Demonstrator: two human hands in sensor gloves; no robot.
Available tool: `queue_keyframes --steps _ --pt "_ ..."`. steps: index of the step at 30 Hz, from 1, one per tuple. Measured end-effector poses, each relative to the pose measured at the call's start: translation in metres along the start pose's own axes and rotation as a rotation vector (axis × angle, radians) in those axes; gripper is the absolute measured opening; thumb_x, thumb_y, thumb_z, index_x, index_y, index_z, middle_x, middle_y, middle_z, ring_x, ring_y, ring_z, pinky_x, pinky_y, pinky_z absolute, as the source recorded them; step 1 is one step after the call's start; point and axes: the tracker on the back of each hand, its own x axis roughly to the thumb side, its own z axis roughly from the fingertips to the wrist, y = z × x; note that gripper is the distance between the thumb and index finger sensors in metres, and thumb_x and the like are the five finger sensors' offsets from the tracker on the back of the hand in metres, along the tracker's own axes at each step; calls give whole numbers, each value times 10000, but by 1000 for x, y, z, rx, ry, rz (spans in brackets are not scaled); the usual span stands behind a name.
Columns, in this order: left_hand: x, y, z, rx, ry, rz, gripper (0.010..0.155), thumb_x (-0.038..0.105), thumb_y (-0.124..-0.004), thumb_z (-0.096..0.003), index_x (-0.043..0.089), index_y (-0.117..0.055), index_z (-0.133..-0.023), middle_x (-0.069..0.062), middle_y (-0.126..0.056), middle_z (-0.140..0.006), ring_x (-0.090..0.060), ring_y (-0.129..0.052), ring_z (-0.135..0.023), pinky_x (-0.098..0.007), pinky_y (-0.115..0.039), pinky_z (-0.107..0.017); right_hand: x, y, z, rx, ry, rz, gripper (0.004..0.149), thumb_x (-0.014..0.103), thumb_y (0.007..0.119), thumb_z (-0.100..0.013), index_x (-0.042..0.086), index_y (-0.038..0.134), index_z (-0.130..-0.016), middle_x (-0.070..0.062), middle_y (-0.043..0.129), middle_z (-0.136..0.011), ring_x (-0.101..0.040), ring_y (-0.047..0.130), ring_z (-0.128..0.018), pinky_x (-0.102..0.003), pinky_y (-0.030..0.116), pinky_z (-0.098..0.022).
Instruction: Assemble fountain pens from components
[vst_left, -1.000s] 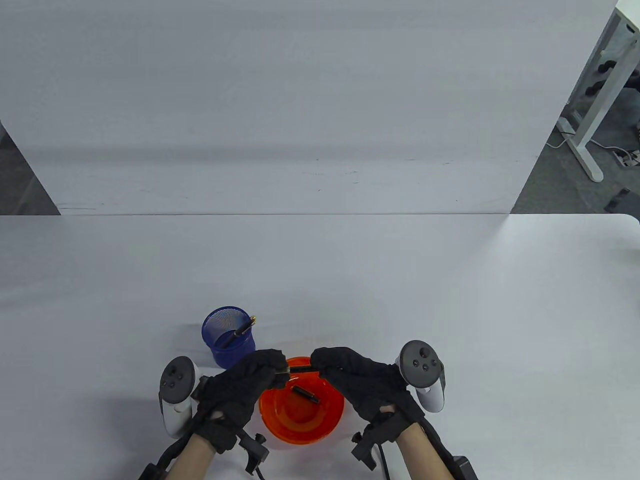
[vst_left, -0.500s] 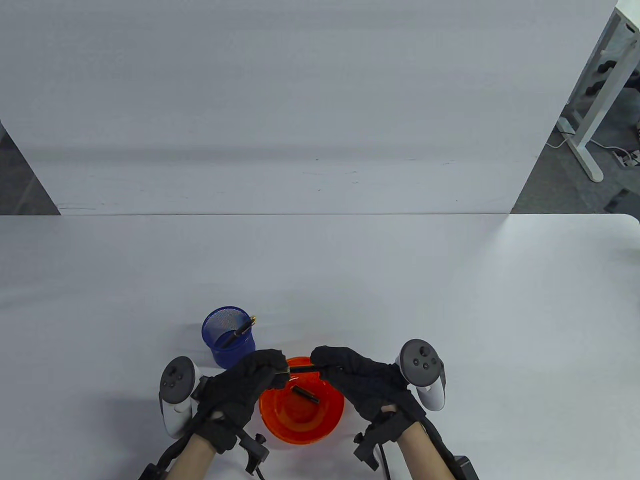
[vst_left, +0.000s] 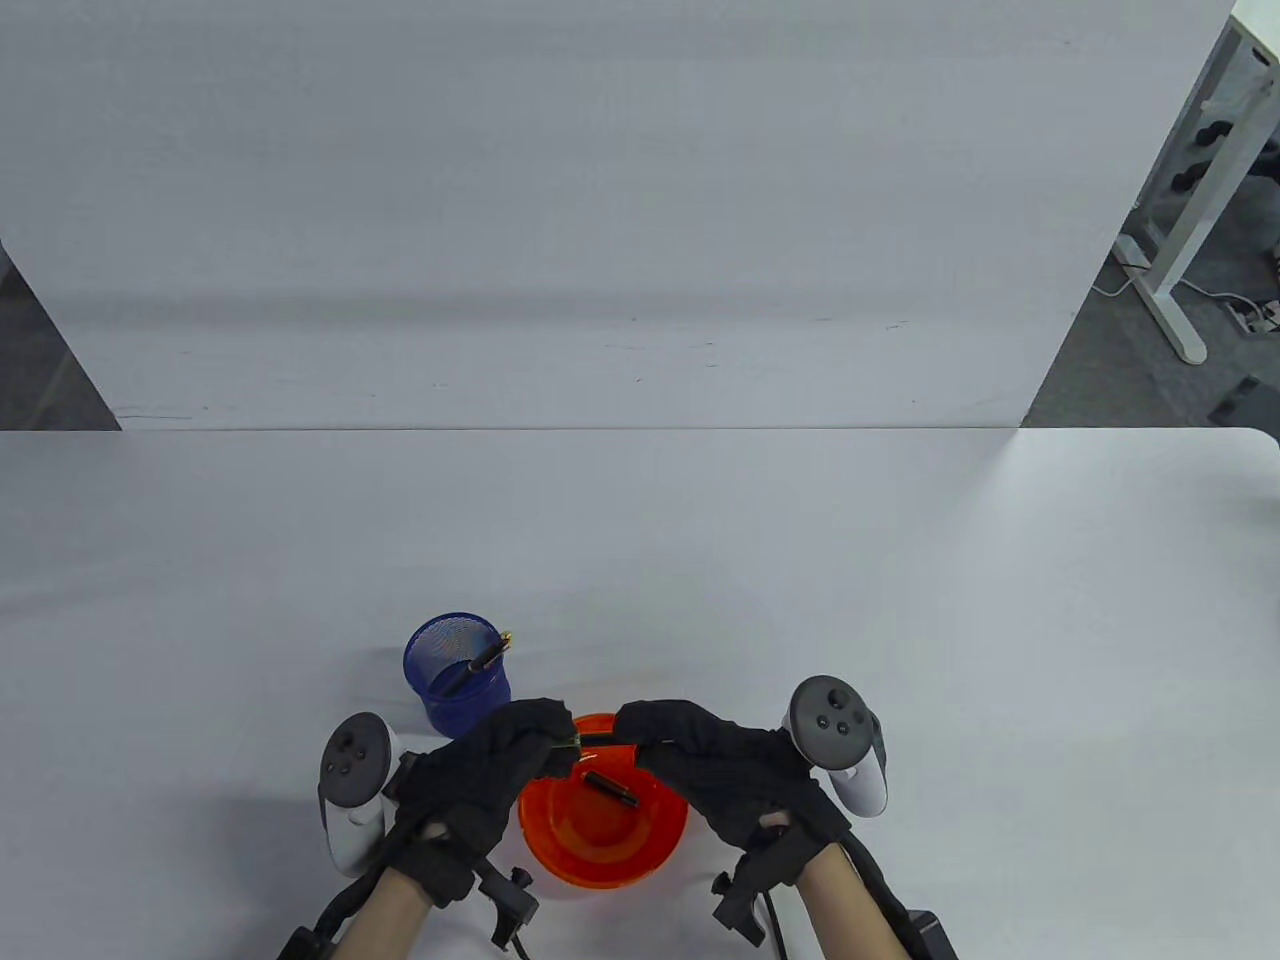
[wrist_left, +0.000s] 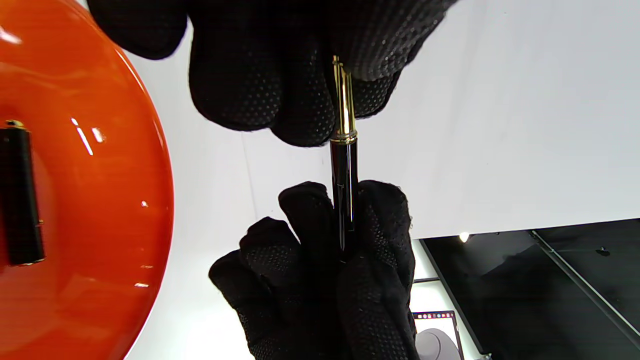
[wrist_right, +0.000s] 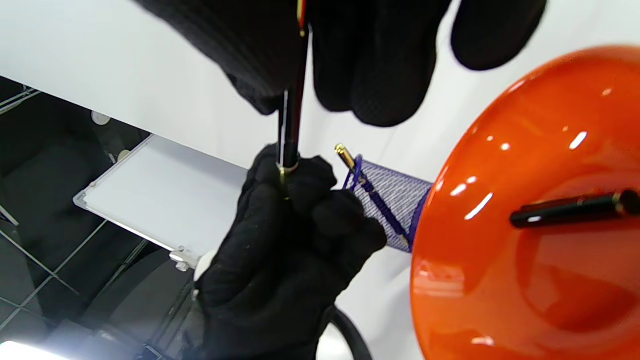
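Both my hands meet above the far rim of the glossy orange plastic bowl (vst_left: 603, 830), which sits on the white desk (vst_left: 900, 600) near its front edge. My left hand (vst_left: 490, 775) pinches one end of a slim black fountain pen barrel with a gold ring (wrist_left: 344, 185); the fingers (wrist_left: 250, 85) of that hand are closed around the gold-trimmed section, which shows between thumb and forefinger in the left wrist view. My right hand (vst_left: 720, 765) grips the other end of the same pen, its fingers (wrist_right: 380, 60) wrapped tight on the black shaft. In the table view only a short dark stretch of the pen shows between the two gloves, lying roughly level and crosswise.

Inside the bowl a second black pen part with gold trim (vst_left: 610, 789) lies loose on the bottom, apart from both hands.

Just behind my left hand stands a blue wire-mesh pen cup (vst_left: 457, 675), close to the bowl's far left rim; I cannot tell whether they touch. A black pen with a gold tip (vst_left: 480, 660) leans inside the cup, its upper end resting over the right side of the rim.
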Motion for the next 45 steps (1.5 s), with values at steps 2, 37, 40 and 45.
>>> queue_keyframes --steps 2,37,40,45 --pt "0 0 0 -3 0 -4 422 201 -729 -549 157 -788 -964 -192 -908 -885 -449 -906 -733 -711 -601 -640 0 0 0 -16 2 8 409 228 766 -588 196 772 -996 -199 855 -979 -443 882 -765 -701 613 -638" --pt "-1 0 0 -2 -3 12 423 201 -726 -550 156 -785 -966 -193 -906 -885 -449 -906 -733 -710 -601 -640 -2 -3 2 -55 -22 -35 443 279 781 -590 168 750 -1017 -240 824 -997 -474 849 -793 -713 601 -630" --pt "-1 0 0 -2 -2 10 423 201 -726 -550 154 -785 -967 -192 -906 -885 -450 -906 -732 -710 -603 -639 0 -3 2 -62 -21 4 398 235 787 -581 193 796 -977 -214 855 -978 -457 869 -786 -706 613 -635" --pt "-1 -1 0 -6 -3 5 423 201 -726 -550 156 -785 -966 -193 -907 -884 -448 -907 -732 -710 -604 -638 -3 -2 1 -75 -9 -40 448 300 758 -594 98 763 -994 -198 941 -852 -436 928 -665 -700 632 -613"
